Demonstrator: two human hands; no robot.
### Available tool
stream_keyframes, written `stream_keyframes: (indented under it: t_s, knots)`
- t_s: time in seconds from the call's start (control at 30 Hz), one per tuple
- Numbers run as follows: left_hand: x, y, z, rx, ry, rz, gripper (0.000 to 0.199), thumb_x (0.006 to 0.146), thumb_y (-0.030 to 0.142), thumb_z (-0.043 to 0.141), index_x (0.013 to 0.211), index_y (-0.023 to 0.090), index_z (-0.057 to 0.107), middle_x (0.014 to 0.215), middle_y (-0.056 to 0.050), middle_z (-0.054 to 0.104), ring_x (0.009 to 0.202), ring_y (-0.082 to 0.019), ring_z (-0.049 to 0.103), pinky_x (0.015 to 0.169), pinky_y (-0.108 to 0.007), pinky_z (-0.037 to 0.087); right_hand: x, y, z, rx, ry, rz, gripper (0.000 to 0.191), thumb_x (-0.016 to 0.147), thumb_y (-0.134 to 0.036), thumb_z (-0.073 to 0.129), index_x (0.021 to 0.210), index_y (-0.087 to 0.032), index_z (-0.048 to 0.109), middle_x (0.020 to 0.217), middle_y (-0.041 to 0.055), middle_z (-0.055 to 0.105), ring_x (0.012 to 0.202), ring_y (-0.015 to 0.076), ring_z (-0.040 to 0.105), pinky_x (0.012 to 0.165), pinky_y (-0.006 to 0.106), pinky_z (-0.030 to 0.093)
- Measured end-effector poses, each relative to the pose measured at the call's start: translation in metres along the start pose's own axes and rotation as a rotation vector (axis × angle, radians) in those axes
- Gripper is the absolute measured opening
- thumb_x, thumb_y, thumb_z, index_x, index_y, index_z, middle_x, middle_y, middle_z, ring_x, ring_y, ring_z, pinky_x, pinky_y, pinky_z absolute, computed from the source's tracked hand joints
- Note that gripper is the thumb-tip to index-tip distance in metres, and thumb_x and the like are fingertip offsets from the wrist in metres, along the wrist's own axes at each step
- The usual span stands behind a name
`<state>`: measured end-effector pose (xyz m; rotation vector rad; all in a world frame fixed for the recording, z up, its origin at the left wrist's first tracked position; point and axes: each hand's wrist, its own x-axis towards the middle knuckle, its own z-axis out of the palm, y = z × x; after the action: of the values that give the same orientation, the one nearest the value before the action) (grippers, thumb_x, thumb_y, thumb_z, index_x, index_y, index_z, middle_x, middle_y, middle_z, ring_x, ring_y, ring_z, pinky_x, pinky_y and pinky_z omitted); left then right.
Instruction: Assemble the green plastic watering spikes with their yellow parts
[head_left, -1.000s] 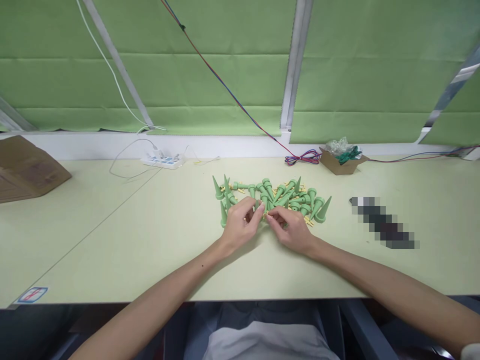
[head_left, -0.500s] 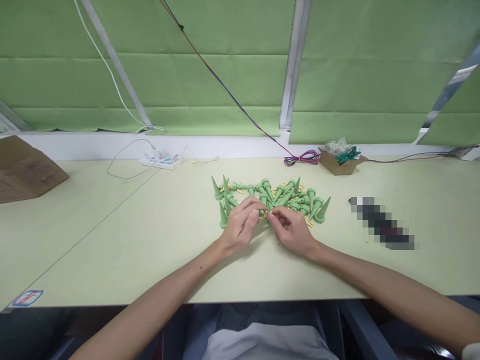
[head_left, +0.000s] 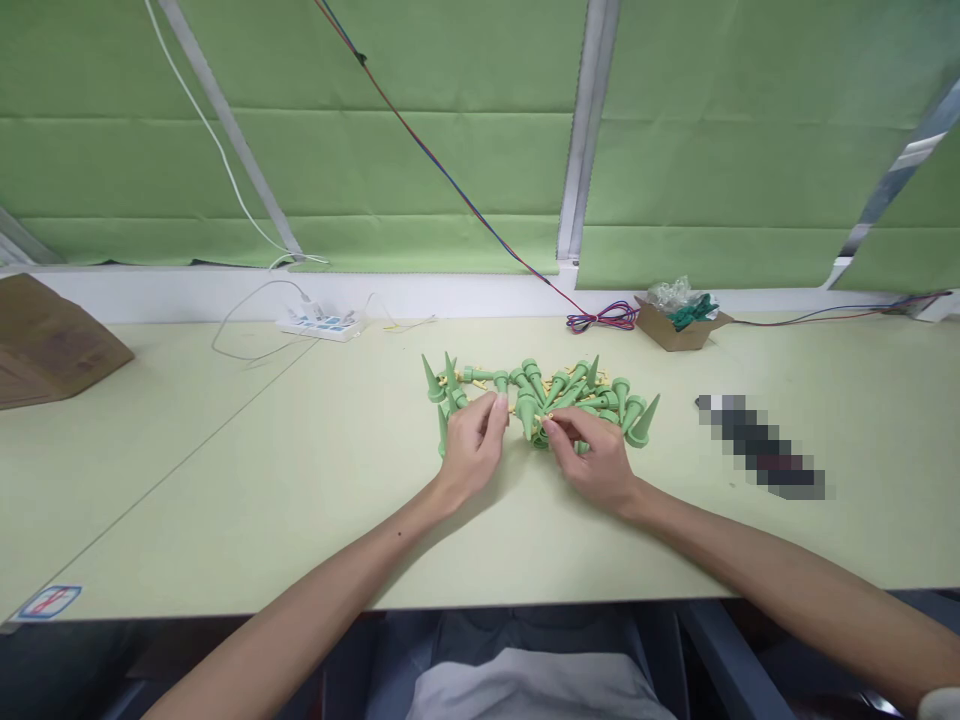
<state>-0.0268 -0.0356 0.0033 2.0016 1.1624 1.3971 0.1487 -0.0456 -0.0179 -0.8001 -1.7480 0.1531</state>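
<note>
A pile of green plastic cone-shaped spikes (head_left: 574, 385) with collars lies on the table, small yellow pieces (head_left: 480, 380) mixed in among them. My left hand (head_left: 472, 445) is closed at the near left side of the pile, thumb pressed to the fingers; what is in that pinch is hidden. At the near right side, my right hand (head_left: 596, 450) pinches a small yellow piece (head_left: 549, 418) between thumb and forefinger. One green spike (head_left: 528, 412) shows in the gap between my hands, its tip pointing toward me. Several spikes stand upright at the pile's left end.
On the pale table (head_left: 300, 500), a cardboard box (head_left: 56, 345) stands far left and a power strip (head_left: 319, 325) at the back. A coiled red-blue cable (head_left: 602, 318) lies beside a small open carton (head_left: 679, 335) holding plastic wrap. A blurred dark object (head_left: 761, 450) lies to the right.
My hands have moved apart: the left slightly left with its fingers drawn together, the right slightly right. The green spike between them now shows more fully.
</note>
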Motion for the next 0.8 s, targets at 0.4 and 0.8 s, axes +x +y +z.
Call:
stream_keyframes:
  t_s: [0.4, 0.8]
  knots:
    - [0.0007, 0.0035, -0.0008, 0.012, -0.311, 0.017, 0.052, 0.100, 0.046, 0.033, 0.057, 0.018, 0.044, 0.051, 0.001, 0.048, 0.053, -0.012, 0.044, 0.055, -0.027, 0.038, 0.0036, 0.0009, -0.0049, 0.055, -0.003, -0.006, 0.019, 0.098, -0.020, 0.045, 0.085, -0.020, 0.059, 0.059, -0.0003, 0.054, 0.054, 0.0138, 0.052, 0.054, 0.029, 0.044]
    - [0.0002, 0.0019, -0.0015, 0.055, -0.327, 0.061, 0.039, 0.096, 0.044, 0.045, 0.067, 0.018, 0.046, 0.063, 0.002, 0.047, 0.058, -0.012, 0.044, 0.053, -0.025, 0.034, 0.0031, 0.0064, -0.0053, 0.024, 0.000, -0.006, 0.018, 0.098, -0.021, 0.045, 0.085, -0.020, 0.057, 0.062, 0.0005, 0.054, 0.052, 0.0132, 0.049, 0.050, 0.027, 0.041]
